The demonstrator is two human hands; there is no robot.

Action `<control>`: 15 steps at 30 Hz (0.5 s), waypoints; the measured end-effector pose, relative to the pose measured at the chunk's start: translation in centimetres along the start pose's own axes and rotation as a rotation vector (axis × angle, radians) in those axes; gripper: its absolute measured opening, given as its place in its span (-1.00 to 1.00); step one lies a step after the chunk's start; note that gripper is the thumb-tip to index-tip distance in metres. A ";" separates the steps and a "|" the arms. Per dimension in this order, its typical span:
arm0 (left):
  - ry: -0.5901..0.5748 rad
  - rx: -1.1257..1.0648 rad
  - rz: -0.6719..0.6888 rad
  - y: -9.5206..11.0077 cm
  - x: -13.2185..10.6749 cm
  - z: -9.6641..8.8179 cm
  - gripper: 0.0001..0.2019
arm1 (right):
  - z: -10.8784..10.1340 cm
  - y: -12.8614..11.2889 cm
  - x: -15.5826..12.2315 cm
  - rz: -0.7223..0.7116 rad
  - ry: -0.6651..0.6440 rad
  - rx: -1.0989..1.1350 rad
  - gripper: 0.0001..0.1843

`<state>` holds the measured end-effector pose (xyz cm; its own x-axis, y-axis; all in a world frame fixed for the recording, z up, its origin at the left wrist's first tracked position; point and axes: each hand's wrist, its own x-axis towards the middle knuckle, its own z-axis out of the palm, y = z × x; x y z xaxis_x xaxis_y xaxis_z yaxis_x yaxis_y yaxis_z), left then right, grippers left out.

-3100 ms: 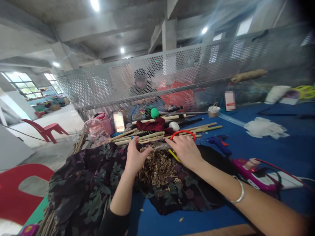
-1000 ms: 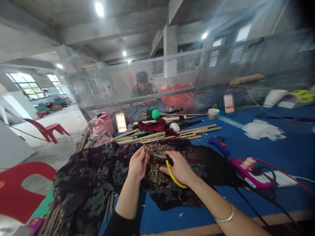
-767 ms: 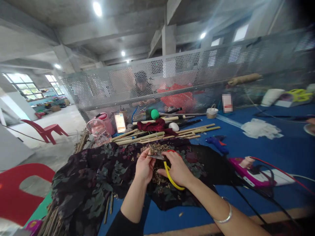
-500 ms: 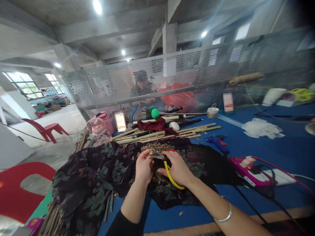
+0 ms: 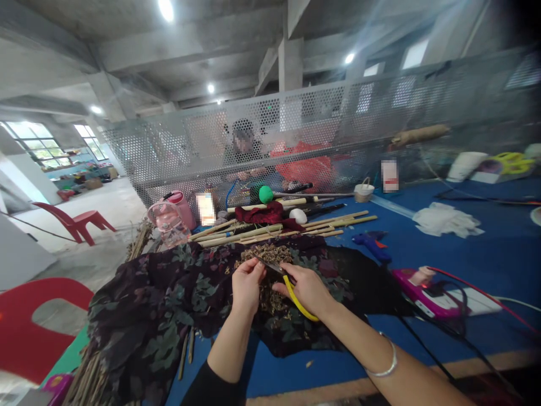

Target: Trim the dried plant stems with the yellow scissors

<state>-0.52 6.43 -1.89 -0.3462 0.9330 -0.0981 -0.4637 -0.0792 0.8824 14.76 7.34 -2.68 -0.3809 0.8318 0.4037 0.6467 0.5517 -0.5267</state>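
Note:
My right hand (image 5: 309,288) grips a pair of scissors (image 5: 299,301) by the handles; a yellow loop shows below the palm. The metal blades reach left over a heap of brown dried plant bits (image 5: 270,254). At the blade tips my left hand (image 5: 246,285) is closed in a pinch of thumb and forefinger, and what lies between them is too small to make out. Under both hands spreads a dark floral cloth (image 5: 203,287), with the dried bits scattered on it.
Behind the cloth lie bamboo sticks (image 5: 240,235), a green ball (image 5: 266,194) and a pink bag (image 5: 173,214). To the right are a blue glue gun (image 5: 372,246), a magenta power strip (image 5: 426,293) with cables and white gauze (image 5: 448,219). A person (image 5: 243,146) sits behind the perforated screen.
The scissor blades have tilted and drawn nearer together, and the red handle no longer shows. My left hand stays pinched at almost the same spot.

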 end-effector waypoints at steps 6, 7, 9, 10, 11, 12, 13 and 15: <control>0.035 -0.001 -0.005 -0.1 0.2 0.0 -0.66 | -0.1 -0.1 0.1 0.005 -0.041 -0.071 -0.62; 0.040 -0.002 -0.010 -0.1 0.2 0.0 -0.68 | -0.1 -0.2 0.1 0.004 -0.048 -0.085 -0.64; 0.046 -0.008 -0.021 -0.1 0.3 -0.1 -0.72 | -0.1 -0.3 0.1 0.006 -0.055 -0.112 -0.66; 0.046 -0.013 -0.026 -0.1 0.3 -0.1 -0.73 | -0.1 -0.3 0.1 0.011 -0.056 -0.127 -0.67; 0.041 -0.021 -0.032 -0.1 0.3 -0.1 -0.74 | 0.0 -0.3 0.1 0.020 -0.057 -0.141 -0.67; 0.034 -0.029 -0.037 -0.1 0.3 -0.1 -0.74 | 0.0 -0.4 0.0 0.030 -0.063 -0.151 -0.66; 0.024 -0.039 -0.040 -0.1 0.3 -0.1 -0.73 | 0.0 -0.4 0.0 0.040 -0.073 -0.155 -0.66; 0.005 -0.068 -0.043 0.0 0.3 -0.1 -0.72 | -0.1 -0.6 0.0 0.052 -0.099 -0.137 -0.67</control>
<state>-0.69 6.64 -1.97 -0.3293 0.9341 -0.1376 -0.5323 -0.0633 0.8442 14.45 7.00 -2.26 -0.4035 0.8645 0.2998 0.7483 0.5003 -0.4355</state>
